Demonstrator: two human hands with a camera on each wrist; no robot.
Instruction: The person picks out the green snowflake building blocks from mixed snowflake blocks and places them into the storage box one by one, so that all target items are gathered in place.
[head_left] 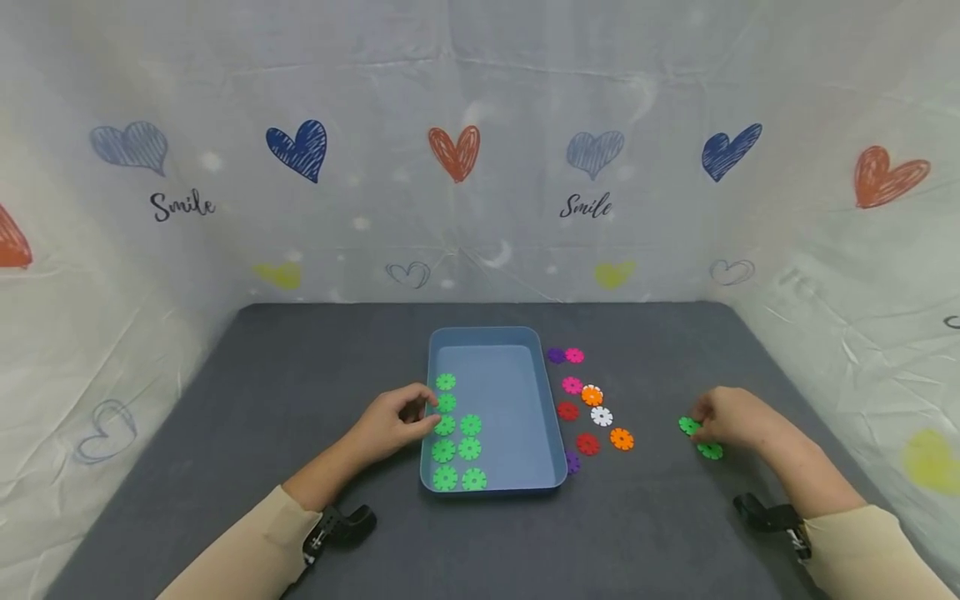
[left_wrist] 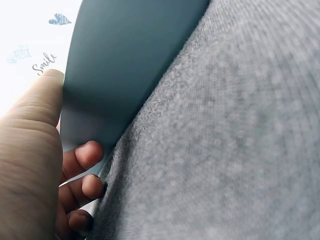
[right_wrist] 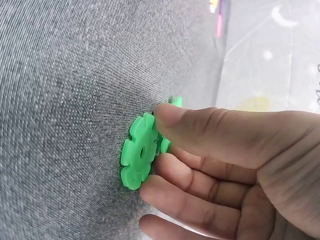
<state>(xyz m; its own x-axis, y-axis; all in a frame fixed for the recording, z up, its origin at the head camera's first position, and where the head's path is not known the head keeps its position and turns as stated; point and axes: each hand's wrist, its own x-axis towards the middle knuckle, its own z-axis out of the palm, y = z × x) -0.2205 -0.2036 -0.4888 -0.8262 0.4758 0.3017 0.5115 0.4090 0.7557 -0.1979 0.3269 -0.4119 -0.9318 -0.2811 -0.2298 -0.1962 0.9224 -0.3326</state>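
At the left side of a blue tray (head_left: 498,492), my left hand (head_left: 396,421) grips the rim, thumb over the edge. Its other fingers (left_wrist: 90,154) curl against the outer wall in the left wrist view. Inside the tray, green notched discs (head_left: 470,425) lie in two columns along the left side. Far to the right, my right hand (head_left: 731,419) pinches at a green notched disc (head_left: 688,426) on the table. Another green disc (head_left: 709,451) lies under the hand, nearer me; the right wrist view shows the near disc (right_wrist: 140,152) overlapping the one behind, partly hidden by the thumb.
Between the tray and my right hand lie loose notched discs: red (head_left: 588,444), orange (head_left: 622,439), white (head_left: 602,417), pink (head_left: 574,356) and purple (head_left: 556,356). One purple disc (head_left: 573,462) sits against the tray's right wall. A printed curtain (head_left: 510,83) surrounds the grey table (head_left: 337,350).
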